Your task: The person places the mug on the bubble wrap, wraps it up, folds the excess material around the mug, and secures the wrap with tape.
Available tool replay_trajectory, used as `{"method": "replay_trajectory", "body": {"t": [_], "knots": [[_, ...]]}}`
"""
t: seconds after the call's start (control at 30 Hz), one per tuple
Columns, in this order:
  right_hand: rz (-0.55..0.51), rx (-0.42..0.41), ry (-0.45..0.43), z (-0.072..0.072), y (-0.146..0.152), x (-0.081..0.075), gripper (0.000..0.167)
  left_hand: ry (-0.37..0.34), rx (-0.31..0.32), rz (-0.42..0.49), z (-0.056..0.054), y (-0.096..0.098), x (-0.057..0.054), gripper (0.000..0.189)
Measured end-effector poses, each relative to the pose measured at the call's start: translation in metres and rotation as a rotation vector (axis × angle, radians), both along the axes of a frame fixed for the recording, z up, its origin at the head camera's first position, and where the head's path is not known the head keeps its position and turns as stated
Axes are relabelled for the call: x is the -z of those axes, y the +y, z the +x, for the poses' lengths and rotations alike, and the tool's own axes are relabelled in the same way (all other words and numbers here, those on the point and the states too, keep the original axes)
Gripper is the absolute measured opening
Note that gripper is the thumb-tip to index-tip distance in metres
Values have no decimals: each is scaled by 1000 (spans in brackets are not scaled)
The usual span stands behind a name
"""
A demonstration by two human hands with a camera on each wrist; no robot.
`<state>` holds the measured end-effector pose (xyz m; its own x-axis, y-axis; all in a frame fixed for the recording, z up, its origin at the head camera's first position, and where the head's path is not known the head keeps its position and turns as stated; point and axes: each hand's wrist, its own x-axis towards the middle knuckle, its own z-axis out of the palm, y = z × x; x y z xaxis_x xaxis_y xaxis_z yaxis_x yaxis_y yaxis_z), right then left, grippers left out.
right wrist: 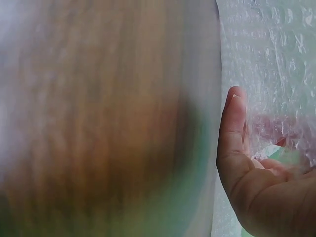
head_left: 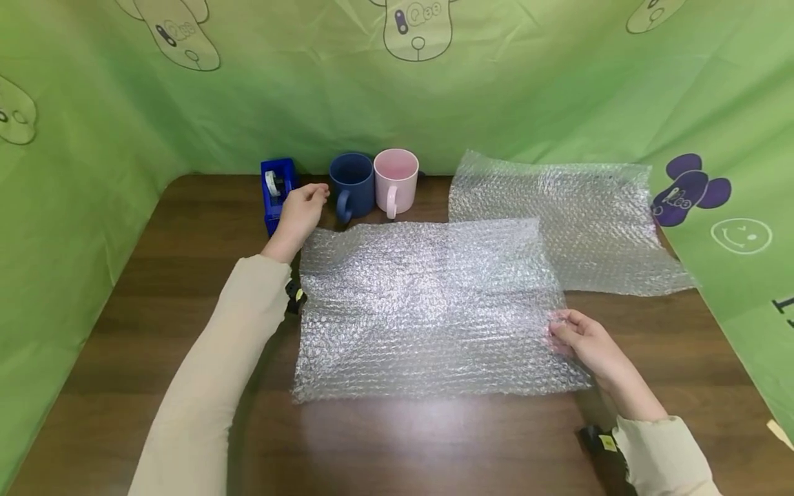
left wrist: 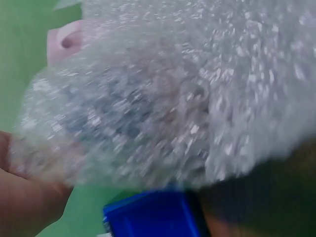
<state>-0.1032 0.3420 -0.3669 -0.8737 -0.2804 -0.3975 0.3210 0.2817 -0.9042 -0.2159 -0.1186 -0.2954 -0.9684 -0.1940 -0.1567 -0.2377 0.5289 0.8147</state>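
A sheet of clear bubble wrap [head_left: 428, 310] spreads over the middle of the brown table. My right hand [head_left: 586, 341] pinches its right edge, the thumb on one side and fingers showing through the plastic in the right wrist view. Beyond the sheet's far left corner, my left hand [head_left: 304, 210] hovers with loosely curled fingers and nothing visible in them. That hand is close to a dark blue mug [head_left: 360, 193] and a blue tape dispenser [head_left: 269, 207]. In the left wrist view the bubble wrap [left wrist: 173, 108] blurs and partly covers the left fingers.
A pink mug [head_left: 403, 189] stands beside the blue one, both with handles toward me. Another bubble wrap sheet [head_left: 595, 220] lies at the back right, partly under the front sheet's edge. Green printed cloth [head_left: 279, 96] walls the back and sides of the table [head_left: 434, 448].
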Motion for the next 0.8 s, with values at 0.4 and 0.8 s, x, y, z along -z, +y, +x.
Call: {"method": "replay_trajectory", "body": {"t": [0.4,0.8], "knots": [[27,-4,5,7,1,-1,11,-138,56,32,-12,11,14,49],[38,12,20,8,-1,0,9,-133,26,189,-13,12,24,41]]}}
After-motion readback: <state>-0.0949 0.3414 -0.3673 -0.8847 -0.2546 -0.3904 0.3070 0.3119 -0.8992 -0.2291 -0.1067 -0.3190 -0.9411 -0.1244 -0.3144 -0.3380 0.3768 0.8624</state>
